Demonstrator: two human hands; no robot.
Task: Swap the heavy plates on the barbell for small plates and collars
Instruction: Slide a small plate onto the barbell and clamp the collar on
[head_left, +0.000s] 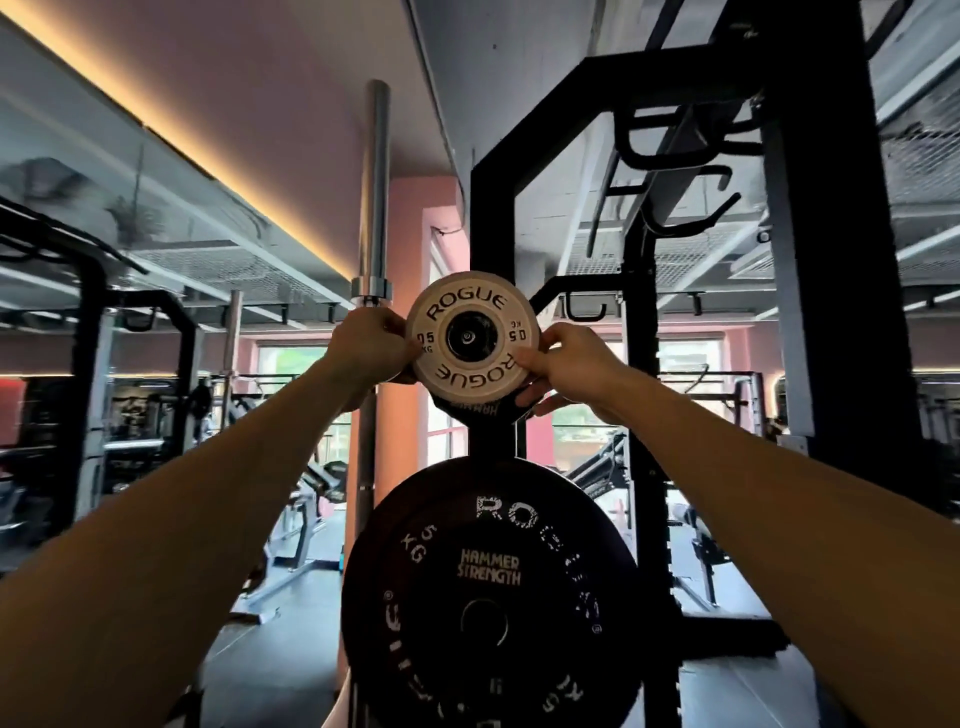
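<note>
Both arms reach up and forward to a small white plate (471, 340) marked ROGUE and 0.5 KG, which sits on a peg of the black rack (810, 260), high on its upright; the left hand (370, 347) grips the plate's left rim, thumb laid on the face beside the printed figures, fingers curled behind; the right hand (566, 364) pinches the right rim, thumb on the face near the lower lettering, fingers wrapped round the back edge. Just behind and below the white plate shows the edge of a dark plate (475, 409) with pale lettering (only a sliver can be read, upside down). Lower on the same upright hangs a large black plate (488, 592) marked ROGUE, 5 KG and HAMMER STRENGTH, its centre hole dark, well apart from both hands. Left of the white plate a chrome barbell (375, 208) stands upright, its sleeve end rising towards the ceiling, its collar just above the left hand; whether the hand touches it cannot be told. Further racks and benches lie blurred beyond, before bright windows.
</note>
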